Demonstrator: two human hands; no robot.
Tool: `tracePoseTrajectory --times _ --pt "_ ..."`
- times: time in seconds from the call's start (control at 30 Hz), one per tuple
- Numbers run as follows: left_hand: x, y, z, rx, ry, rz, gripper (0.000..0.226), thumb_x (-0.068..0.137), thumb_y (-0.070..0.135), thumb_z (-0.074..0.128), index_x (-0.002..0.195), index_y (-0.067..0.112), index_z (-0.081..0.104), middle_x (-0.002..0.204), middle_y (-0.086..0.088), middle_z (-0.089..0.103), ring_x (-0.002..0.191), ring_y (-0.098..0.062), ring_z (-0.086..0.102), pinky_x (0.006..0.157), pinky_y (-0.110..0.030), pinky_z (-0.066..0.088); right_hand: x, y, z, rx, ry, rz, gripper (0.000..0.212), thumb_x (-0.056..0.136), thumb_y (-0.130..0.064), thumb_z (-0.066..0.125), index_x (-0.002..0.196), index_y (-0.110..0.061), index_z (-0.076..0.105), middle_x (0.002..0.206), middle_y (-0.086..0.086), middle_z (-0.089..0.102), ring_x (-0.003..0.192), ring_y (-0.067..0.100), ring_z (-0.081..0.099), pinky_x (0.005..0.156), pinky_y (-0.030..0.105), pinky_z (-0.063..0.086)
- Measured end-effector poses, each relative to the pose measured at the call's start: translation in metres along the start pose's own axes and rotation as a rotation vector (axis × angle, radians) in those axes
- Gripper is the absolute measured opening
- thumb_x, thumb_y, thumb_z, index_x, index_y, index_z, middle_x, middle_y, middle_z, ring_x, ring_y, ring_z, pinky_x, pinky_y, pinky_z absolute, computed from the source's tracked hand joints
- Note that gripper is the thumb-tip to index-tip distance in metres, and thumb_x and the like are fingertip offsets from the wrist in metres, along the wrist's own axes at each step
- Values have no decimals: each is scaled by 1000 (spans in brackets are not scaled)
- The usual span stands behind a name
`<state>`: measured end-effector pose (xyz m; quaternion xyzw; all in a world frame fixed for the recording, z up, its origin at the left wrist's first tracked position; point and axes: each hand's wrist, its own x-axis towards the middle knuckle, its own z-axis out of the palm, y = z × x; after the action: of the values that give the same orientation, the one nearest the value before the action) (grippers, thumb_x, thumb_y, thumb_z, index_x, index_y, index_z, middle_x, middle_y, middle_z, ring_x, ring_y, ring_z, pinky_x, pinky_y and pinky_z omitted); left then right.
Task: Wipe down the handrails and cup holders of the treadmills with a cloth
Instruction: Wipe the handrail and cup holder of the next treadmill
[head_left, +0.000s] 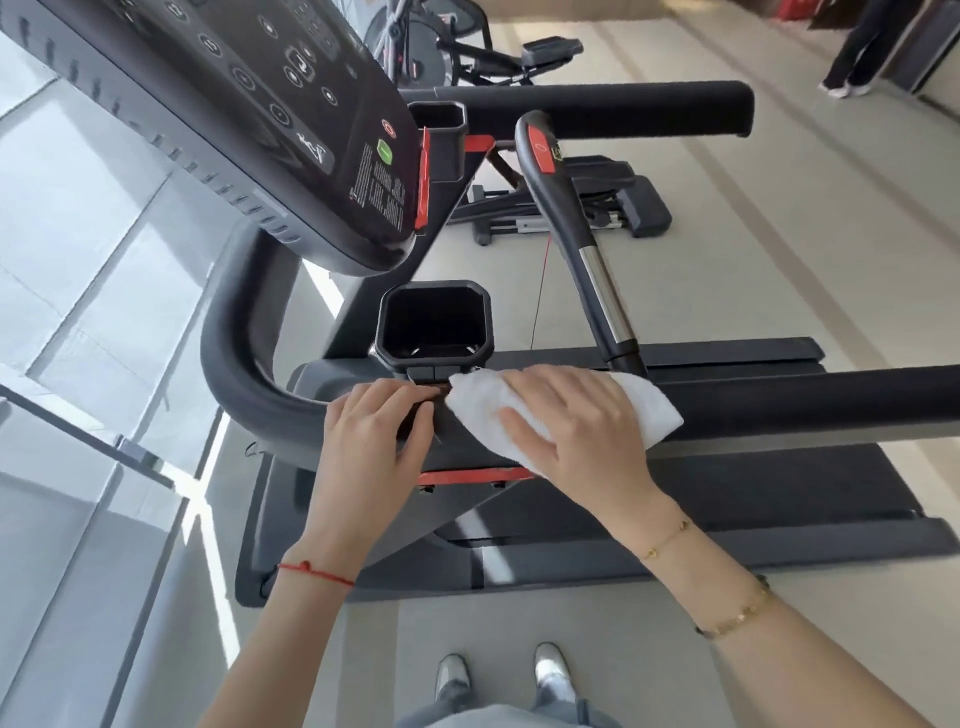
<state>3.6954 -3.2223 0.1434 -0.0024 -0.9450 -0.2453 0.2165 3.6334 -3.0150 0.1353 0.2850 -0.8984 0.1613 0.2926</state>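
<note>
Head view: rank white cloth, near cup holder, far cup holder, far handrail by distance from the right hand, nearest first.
From the right hand:
1. White cloth, directly under the palm.
2. Near cup holder, just up-left of it.
3. Far cup holder, beyond the console's edge.
4. Far handrail, across the treadmill; close to 3, order uncertain.

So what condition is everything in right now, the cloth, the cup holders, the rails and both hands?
white cloth: bunched, pressed flat on the near handrail under the right hand.
right hand: fingers spread, pressing the cloth.
left hand: fingers curled on the bracket below the near cup holder.
near cup holder: upright, nothing inside.
far cup holder: upright, inside hidden.
near handrail: bare beyond the cloth.
</note>
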Motion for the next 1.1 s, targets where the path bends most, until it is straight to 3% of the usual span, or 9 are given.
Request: tracePoseTrajectory --times 0.17,0.3,0.43,0.57,0.63,0.77,0.9,1.03,1.1 --pt "1 -4 -3 -28 -16 27 20 97 18 55 110 21 70 106 9 64 99 -13 56 100 -26 29 20 -16 8 -118 -22 332 38 94 -36 44 68 -17 65 61 -1 58 57 24 51 63 35 38" --pt "2 -8 -1 -34 -24 42 17 96 18 57 107 20 69 106 9 64 97 -15 57 97 -27 29 16 -49 23 -79 20 246 35 98 -35 43 80 -18 67 71 -2 60 67 22 53 70 36 42" --pt "1 -10 0 -44 -12 60 18 96 18 58 109 21 69 106 10 64 99 -12 55 97 -25 28 5 -15 7 -52 21 73 28 98 -36 49 97 -19 71 86 -3 68 78 21 61 73 38 46" --pt "1 -10 -1 -62 -14 49 21 96 21 55 111 21 70 106 9 64 100 -12 55 98 -25 29 7 5 -4 -109 32 316 31 95 -34 49 80 -18 71 73 -1 67 66 24 58 68 37 43" --pt "1 -9 -1 -62 -10 54 21 96 20 55 111 20 70 106 8 64 99 -13 55 98 -26 29 11 -13 5 -120 26 341 32 94 -34 47 79 -18 70 71 -2 65 66 23 56 70 37 43" --pt "0 -9 0 -60 -6 51 20 97 21 53 108 18 69 106 7 65 98 -16 56 98 -28 30 9 -50 24 -78 51 214 27 97 -36 47 96 -20 69 87 -2 65 82 21 57 79 37 43" --pt "1 -7 -2 -63 -13 45 19 96 17 56 109 19 69 106 7 65 99 -15 56 99 -29 30 4 -16 9 -45 44 69 27 97 -35 49 98 -19 71 89 -4 69 82 19 62 75 36 46" --pt "2 0 -3 -55 -21 11 22 97 19 54 114 21 68 107 9 65 102 -14 56 101 -29 30 10 6 -2 -106 47 354 33 94 -33 45 74 -18 68 67 -2 64 63 23 55 66 36 41" --pt "3 8 -2 -55 -23 1 25 97 20 53 119 21 65 109 9 65 103 -14 55 101 -30 30 12 -9 7 -128 46 386 34 93 -34 45 74 -18 67 67 -2 62 64 23 54 69 36 42"
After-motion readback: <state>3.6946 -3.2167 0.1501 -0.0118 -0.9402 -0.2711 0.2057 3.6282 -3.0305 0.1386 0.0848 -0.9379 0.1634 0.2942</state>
